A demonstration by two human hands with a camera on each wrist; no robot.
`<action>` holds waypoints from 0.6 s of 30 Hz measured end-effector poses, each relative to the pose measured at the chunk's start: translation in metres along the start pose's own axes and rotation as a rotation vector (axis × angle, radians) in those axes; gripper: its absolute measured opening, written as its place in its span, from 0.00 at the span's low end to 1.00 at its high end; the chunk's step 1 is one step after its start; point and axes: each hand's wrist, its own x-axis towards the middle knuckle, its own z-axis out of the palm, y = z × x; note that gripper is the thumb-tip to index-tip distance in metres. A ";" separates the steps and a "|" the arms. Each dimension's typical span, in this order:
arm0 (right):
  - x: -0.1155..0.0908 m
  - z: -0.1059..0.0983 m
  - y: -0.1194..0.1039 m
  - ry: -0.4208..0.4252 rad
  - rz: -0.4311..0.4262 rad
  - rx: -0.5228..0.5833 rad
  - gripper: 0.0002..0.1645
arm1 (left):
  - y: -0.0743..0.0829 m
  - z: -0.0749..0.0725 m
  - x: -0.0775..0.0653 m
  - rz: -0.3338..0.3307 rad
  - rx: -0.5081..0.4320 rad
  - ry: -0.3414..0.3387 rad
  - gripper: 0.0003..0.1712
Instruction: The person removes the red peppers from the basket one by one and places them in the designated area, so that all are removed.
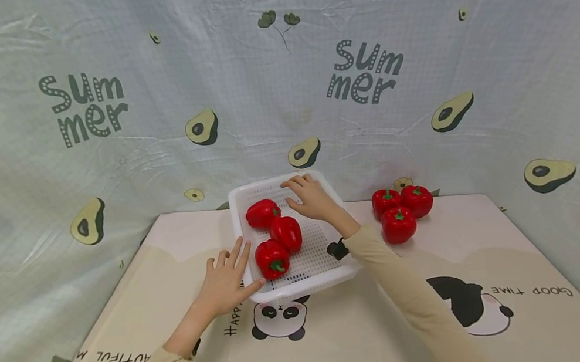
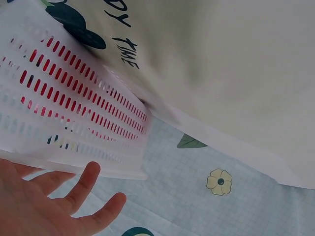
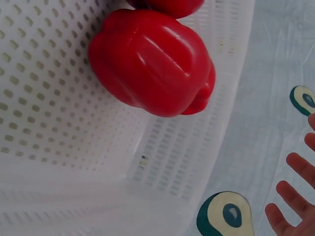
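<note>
A white perforated plastic basket (image 1: 304,289) stands on the table with three red bell peppers inside: one at the back (image 1: 261,214), one in the middle (image 1: 287,234) and one in front (image 1: 270,257). My left hand (image 1: 225,283) is at the basket's left rim, fingers straight and spread. In the left wrist view, the fingers (image 2: 81,189) lie along the rim, and red shows through the slots of the basket wall (image 2: 64,132). Over the basket's back right part is my right hand (image 1: 313,198), fingers spread and holding nothing. The right wrist view shows a pepper (image 3: 152,64) close up.
Three more red bell peppers (image 1: 399,225) stand grouped on the table right of the basket, beyond my right forearm. A curtain (image 1: 242,80) printed with avocados hangs right behind the table (image 1: 338,341). Pandas and lettering are printed on the tabletop.
</note>
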 end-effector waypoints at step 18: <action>-0.004 0.034 -0.009 -0.404 0.040 -0.133 0.29 | 0.001 -0.002 -0.001 0.004 -0.004 0.000 0.46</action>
